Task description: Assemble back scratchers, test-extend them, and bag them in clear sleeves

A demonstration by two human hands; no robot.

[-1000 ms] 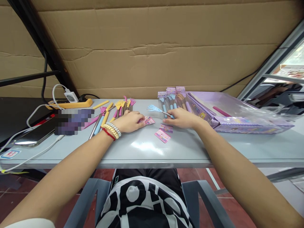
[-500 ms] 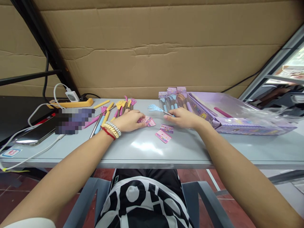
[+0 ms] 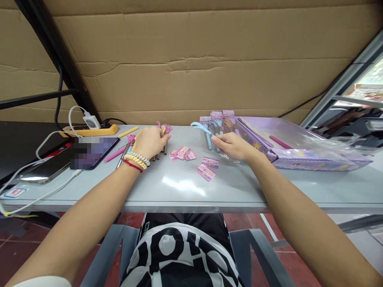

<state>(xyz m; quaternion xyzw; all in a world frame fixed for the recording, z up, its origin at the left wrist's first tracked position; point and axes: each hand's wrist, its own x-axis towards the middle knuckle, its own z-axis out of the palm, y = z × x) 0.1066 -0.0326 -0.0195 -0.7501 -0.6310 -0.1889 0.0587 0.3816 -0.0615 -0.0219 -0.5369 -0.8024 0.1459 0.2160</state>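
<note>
My right hand (image 3: 229, 143) is closed on the thin metal rod of a light-blue back scratcher (image 3: 201, 126), its hand-shaped head pointing left. Beneath and behind it lie several packed back scratchers (image 3: 218, 127) with printed card tops. My left hand (image 3: 151, 140) rests over a group of small back scratchers, fingers curled down; what they grip is hidden. Pink heads (image 3: 168, 128) show past its fingertips, and metal rods stick out below. Between my hands lie several pink printed cards (image 3: 184, 152), with two more cards (image 3: 206, 172) closer to me.
To the right is a purple box (image 3: 314, 158) with clear plastic and a magenta handle (image 3: 279, 141) in it. A phone (image 3: 100, 153), a second phone (image 3: 44, 165), white cables and a yellow power strip (image 3: 104, 130) sit left. Cardboard (image 3: 191, 59) stands behind the table.
My left hand has left the pink cards and moved left and away from me onto the back scratchers. My right hand has raised and tilted the blue back scratcher slightly.
</note>
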